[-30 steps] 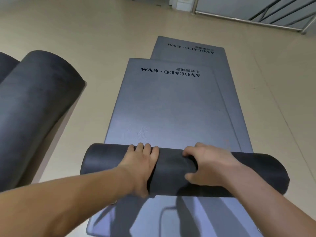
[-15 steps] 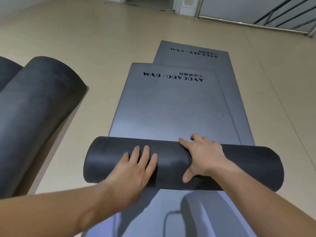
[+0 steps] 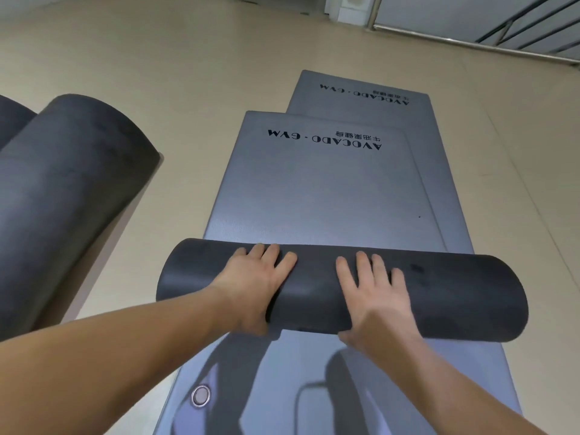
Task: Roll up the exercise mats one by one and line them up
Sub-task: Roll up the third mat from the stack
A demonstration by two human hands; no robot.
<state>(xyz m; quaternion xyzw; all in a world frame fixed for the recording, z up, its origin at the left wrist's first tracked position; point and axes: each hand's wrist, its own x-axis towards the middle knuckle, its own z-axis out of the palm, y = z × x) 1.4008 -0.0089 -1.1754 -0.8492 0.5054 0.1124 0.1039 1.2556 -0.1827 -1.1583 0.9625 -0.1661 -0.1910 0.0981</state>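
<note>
A grey exercise mat (image 3: 320,196) printed with black lettering lies flat on the floor ahead of me. Its near end is wound into a dark roll (image 3: 455,296) lying across the mat. My left hand (image 3: 260,277) rests flat on top of the roll, left of centre, fingers straight and pointing away. My right hand (image 3: 373,290) lies flat on the roll right of centre, fingers spread. A second grey mat (image 3: 445,171) lies flat underneath, showing at the far end, along the right side and in front of the roll.
Two rolled dark mats (image 3: 62,196) lie side by side at my left, the outer one barely in frame. Beige floor (image 3: 157,73) spreads around. A metal railing (image 3: 489,36) and a wall base run along the far right. A round metal eyelet (image 3: 201,395) sits in the lower mat's near corner.
Both hands shifted on the roll: the right hand went from a sideways hold to lying flat with fingers forward. The roll has moved further along the mat and grown thicker.
</note>
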